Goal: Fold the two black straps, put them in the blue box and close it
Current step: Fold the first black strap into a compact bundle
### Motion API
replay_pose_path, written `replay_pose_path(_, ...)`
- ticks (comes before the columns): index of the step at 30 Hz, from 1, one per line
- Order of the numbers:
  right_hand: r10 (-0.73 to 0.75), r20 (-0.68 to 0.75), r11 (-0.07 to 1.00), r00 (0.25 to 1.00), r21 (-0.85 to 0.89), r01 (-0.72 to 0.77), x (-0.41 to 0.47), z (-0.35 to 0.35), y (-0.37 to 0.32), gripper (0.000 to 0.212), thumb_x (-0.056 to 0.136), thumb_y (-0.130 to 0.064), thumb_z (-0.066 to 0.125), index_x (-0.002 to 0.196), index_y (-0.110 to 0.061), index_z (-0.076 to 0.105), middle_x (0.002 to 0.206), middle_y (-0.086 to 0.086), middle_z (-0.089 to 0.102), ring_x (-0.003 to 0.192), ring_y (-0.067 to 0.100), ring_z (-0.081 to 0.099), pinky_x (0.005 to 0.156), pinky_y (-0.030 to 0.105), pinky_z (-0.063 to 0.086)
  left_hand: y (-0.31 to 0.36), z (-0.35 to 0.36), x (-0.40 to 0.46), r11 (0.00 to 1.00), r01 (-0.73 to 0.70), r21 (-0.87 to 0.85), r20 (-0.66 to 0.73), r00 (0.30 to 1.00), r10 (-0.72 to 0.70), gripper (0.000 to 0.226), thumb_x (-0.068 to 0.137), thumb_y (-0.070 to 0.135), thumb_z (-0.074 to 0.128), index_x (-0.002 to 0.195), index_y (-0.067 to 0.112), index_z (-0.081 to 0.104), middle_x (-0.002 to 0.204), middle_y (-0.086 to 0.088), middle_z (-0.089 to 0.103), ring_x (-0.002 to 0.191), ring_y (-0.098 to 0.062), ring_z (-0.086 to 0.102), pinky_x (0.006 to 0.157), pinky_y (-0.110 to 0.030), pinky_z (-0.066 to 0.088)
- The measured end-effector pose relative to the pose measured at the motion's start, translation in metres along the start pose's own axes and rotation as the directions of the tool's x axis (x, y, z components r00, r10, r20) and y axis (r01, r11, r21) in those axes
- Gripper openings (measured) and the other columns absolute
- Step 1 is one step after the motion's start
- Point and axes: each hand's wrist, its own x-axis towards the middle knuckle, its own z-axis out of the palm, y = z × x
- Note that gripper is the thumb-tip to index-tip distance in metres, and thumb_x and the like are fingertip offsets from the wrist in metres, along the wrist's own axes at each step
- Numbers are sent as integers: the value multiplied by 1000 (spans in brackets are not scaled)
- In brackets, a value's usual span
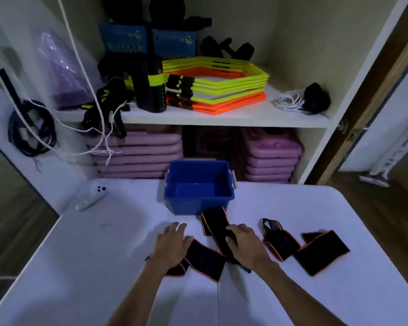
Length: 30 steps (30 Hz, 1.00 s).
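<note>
Both hands flat on one black strap (205,257).
Left hand (172,248) spread wide, right hand (245,245) pressing; blue box (198,203) open beyond fingertips, second strap (316,252) rightward.

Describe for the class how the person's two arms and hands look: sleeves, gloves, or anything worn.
Both forearms are bare, with no sleeves in view. The left hand and right hand wear no gloves, and no rings show. A thin dark band appears to circle each wrist; it is too blurred to identify.

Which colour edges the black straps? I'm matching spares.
Orange piping along the black fabric strap edges, clearest in the head view.
</note>
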Motion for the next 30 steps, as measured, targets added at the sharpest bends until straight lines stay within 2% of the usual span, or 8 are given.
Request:
replay_pose_path(4, 43, 106, 995, 993, -91, -34, -5, 21, 6, 38, 98, -31, 44, 134, -20, 48, 127, 9, 52, 120, 30, 46, 96, 42, 43, -14, 24, -6, 998, 54, 26, 59, 997, -55, 52, 99, 45, 35, 144, 18, 33, 153, -8, 30, 135, -31, 35, 107, -44, 34)
replay_pose_path(7, 8, 139, 988, 990, -156, 14, -10, 41, 5, 38, 97, -33, 45, 134, -22, 48, 129, 7, 49, 126, 28, 40, 98, 39, 40, -21, 36, -12, 994, 107, 31, -41, 994, -105, 53, 99, 47, 32, 144, 19, 34, 153, -6, 32, 138, -28, 32, 110, -44, 29)
replay_pose_path(12, -62, 190, 975, 980, -198, 100, -17, 66, 1, 48, 95, -37, 48, 141, -23, 44, 143, 5, 43, 142, 31, 25, 111, 45, 29, -46, 44, -24, 941, 338, -32, -181, 923, -338, 46, 99, 38, 34, 140, 17, 36, 149, -9, 35, 140, -30, 26, 112, -50, 23)
replay_pose_path(16, -100, 219, 953, 971, -261, 157, -22, 83, 1, 61, 89, -54, 41, 143, -25, 43, 152, 10, 40, 145, 37, 26, 108, 57, 31, -60, 53, -25, 964, 264, 28, -42, 964, -263, 55, 98, 37, 40, 147, 15, 27, 156, -17, 21, 144, -34, 16, 111, -50, 24)
replay_pose_path(21, -54, 283, 938, 958, -314, 146, -31, 105, 4, 68, 74, -44, 71, 136, -25, 51, 141, 18, 52, 131, 40, 49, 95, 62, 43, -48, 77, -40, 960, 203, 191, -148, 973, -176, 51, 83, 20, 65, 128, 2, 53, 142, -26, 43, 134, -44, 37, 109, -61, 27)
replay_pose_path(25, -67, 239, 930, 969, -336, 147, -34, 110, 5, 53, 86, -39, 40, 136, -25, 51, 141, 17, 52, 132, 38, 48, 101, 62, 39, -30, 96, -57, 976, 149, 158, -165, 979, -122, 68, 76, 9, 63, 139, -1, 41, 153, -22, 31, 144, -36, 18, 114, -52, 18)
replay_pose_path(28, -92, 221, 923, 971, -348, 167, -35, 111, 10, 51, 90, -40, 43, 138, -26, 49, 144, 16, 49, 136, 36, 43, 106, 62, 33, -43, 104, -55, 973, 128, 192, -132, 986, -104, 62, 83, 12, 58, 141, -1, 39, 156, -21, 24, 147, -33, 8, 117, -50, 13)
replay_pose_path(30, -112, 197, 922, 974, -346, 176, -35, 111, 12, 50, 91, -40, 45, 139, -27, 49, 145, 15, 48, 137, 35, 41, 108, 62, 31, -57, 98, -43, 959, 150, 240, -153, 981, -115, 51, 86, 15, 50, 135, -2, 47, 153, -23, 29, 146, -35, 17, 117, -50, 7)
